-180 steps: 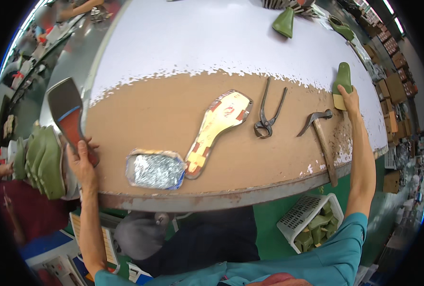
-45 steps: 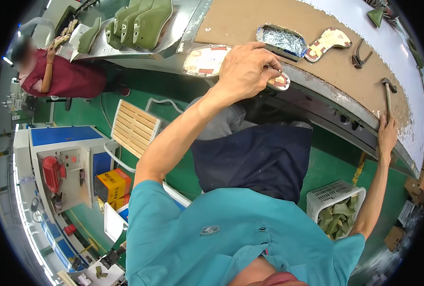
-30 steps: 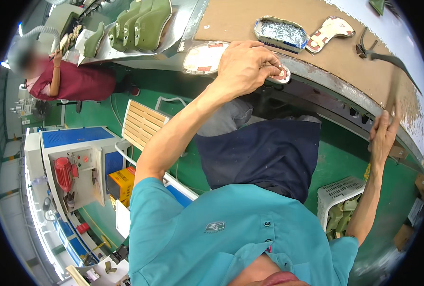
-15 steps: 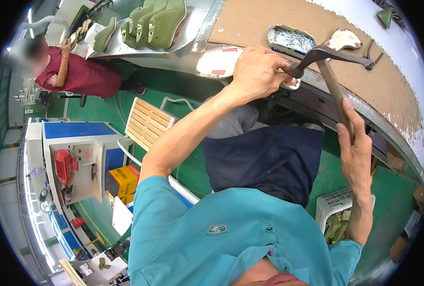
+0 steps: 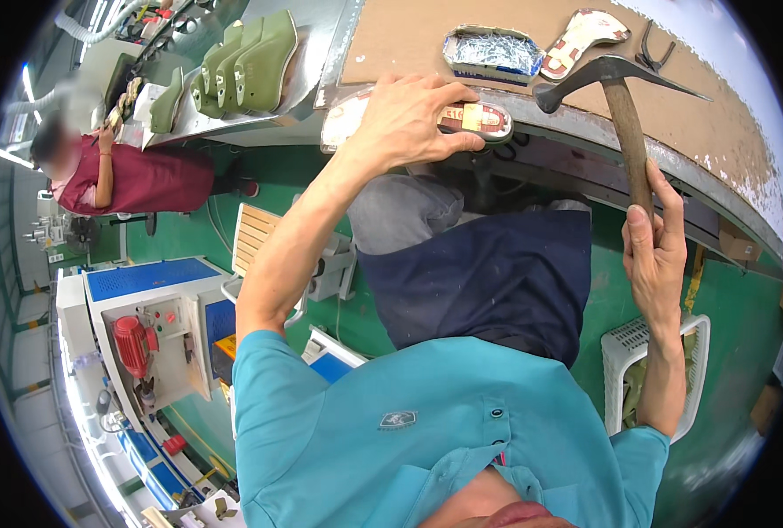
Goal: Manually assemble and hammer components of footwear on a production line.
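My left hand (image 5: 413,119) lies across a shoe-sole-shaped piece (image 5: 488,121), white with red and yellow markings. Its fingers reach over the far side, while the thumb rests at the near side. The piece is partly hidden under the hand, and its other end (image 5: 343,119) shows on the left. My right hand (image 5: 657,255) grips the wooden handle of a hammer (image 5: 627,132). The dark head, with a blunt face and a long pointed claw, is raised above the workbench edge, to the right of the piece and apart from it.
On the brown workbench (image 5: 409,44) are an open box of nails (image 5: 494,55), another sole piece (image 5: 585,42) and dark pincers (image 5: 654,55). Green boot-shaped forms (image 5: 266,66) stand at the far left. A person in maroon (image 5: 149,180) works there. A white basket (image 5: 616,370) is at my right.
The hammer head has lifted away from my left fingers. My left hand has gone from a pinch by the sole's end to spreading over it. The view has shifted to the right.
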